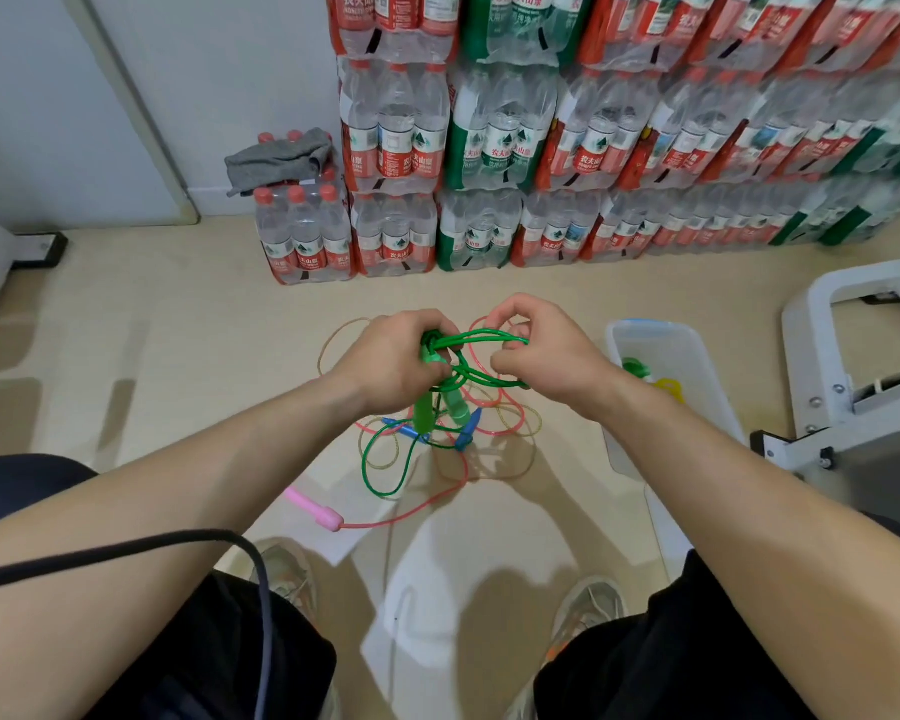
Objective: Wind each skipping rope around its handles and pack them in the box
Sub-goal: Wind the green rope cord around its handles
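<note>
Packs of bottled water (489,148) are standing stacked across the upper frame, a grey cloth (281,158) lying on the short pack at upper left of centre. Labels are reading 农夫山泉, red on most, green on a few. A white metal frame (853,304) is sitting at the right edge. A black cable (126,550) is crossing the left forearm at lower left.

At centre, the left hand (391,356) is gripping the tops of two green handles (423,410), which are hanging downward. The right hand (536,350) is pinching loops of the green rope (481,337) just beside it.

Both hands are hiding part of the tangle on the floor beneath: pink rope (385,521), blue handles (467,433), a pink handle (315,509) toward lower left.

The clear box (655,323) is lying right of the hands, something green and something yellow inside, partly hidden by the right forearm.
</note>
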### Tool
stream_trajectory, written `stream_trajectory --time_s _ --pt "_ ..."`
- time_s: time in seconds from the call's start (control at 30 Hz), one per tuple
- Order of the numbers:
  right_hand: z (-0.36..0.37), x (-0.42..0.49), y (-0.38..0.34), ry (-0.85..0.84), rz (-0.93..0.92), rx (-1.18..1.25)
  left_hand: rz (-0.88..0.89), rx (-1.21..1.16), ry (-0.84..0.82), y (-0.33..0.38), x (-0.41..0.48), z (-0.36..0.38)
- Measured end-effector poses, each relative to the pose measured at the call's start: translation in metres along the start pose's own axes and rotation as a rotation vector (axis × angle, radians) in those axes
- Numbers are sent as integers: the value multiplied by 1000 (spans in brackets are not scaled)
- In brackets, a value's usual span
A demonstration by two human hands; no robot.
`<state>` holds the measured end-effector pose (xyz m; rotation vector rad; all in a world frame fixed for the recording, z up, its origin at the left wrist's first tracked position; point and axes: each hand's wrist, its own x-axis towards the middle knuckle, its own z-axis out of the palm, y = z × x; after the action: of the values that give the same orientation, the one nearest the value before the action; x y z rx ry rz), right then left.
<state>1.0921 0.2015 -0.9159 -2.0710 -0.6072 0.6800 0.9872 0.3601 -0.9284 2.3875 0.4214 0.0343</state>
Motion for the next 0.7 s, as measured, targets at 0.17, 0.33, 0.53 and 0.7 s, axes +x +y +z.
stream_trajectory --time_s 0.17,0.33,0.53,0.7 --pt "-1 4 10 106 50 -63 -94 -308 -63 -3 0 -8" --pt "-9 -6 -3 -179 146 491 -176 -536 -110 1 -2 -13" --pt "-16 -12 -4 -366 45 690 -360 -761 -154 3 -3 -19" --pt "-9 -11 -4 -210 42 580 -239 -509 -134 -4 0 -14"
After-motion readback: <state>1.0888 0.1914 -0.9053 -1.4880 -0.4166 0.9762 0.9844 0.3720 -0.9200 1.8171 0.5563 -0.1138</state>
